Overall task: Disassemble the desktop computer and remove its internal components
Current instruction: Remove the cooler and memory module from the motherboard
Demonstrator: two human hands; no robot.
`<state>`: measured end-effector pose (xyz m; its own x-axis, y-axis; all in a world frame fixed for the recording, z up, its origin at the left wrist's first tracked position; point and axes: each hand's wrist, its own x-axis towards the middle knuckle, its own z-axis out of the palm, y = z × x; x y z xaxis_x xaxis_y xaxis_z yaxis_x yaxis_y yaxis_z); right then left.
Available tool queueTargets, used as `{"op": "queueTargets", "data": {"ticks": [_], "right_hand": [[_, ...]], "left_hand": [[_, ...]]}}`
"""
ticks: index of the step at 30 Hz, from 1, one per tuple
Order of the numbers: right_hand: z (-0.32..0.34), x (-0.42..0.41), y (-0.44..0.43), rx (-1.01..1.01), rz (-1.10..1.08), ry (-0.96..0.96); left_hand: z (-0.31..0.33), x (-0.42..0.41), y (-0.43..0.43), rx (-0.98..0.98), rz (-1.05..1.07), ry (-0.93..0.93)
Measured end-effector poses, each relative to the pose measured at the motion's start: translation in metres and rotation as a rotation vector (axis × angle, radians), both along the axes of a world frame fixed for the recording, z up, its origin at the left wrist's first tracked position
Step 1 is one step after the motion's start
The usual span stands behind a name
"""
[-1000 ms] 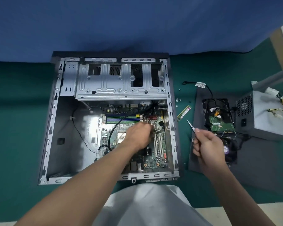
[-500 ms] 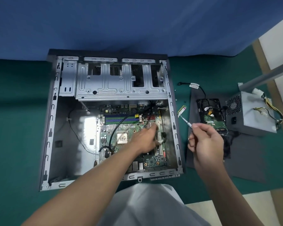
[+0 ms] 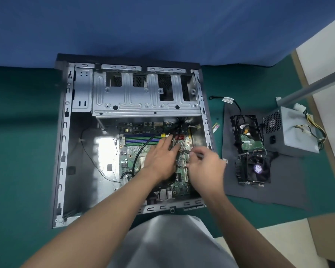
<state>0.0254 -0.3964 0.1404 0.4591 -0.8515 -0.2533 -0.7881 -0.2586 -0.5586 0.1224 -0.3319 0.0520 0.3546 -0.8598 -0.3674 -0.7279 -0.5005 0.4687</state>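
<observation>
Green mat (image 3: 27,171), left fingers (image 3: 167,141) flat on motherboard (image 3: 180,183), right fingers (image 3: 198,151) gripping screwdriver (image 3: 186,151) just beside.

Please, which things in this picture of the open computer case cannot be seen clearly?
Head view: the thin tool in the right hand is motion-blurred; its tip's target is unclear.
Head view: the left hand hides the motherboard centre.
Head view: the memory stick label is too small.
</observation>
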Motion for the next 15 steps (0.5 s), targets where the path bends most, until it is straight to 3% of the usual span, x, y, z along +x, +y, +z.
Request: {"op": "queueTargets", "data": {"ticks": [3,9,15], "right_hand": [[-0.017,0.024,0.008,-0.069,0.092,0.242],[-0.043,0.032,-0.001,-0.086,0.055,0.396],[-0.055,0.031,-0.012,0.081,-0.112,0.314]], "left_hand": [[-0.004,0.009,0.008,0.178,-0.035,0.055],[-0.013,0.012,0.027,0.291,-0.097,0.088],[-0.012,0.013,0.03,0.298,-0.103,0.084]]}}
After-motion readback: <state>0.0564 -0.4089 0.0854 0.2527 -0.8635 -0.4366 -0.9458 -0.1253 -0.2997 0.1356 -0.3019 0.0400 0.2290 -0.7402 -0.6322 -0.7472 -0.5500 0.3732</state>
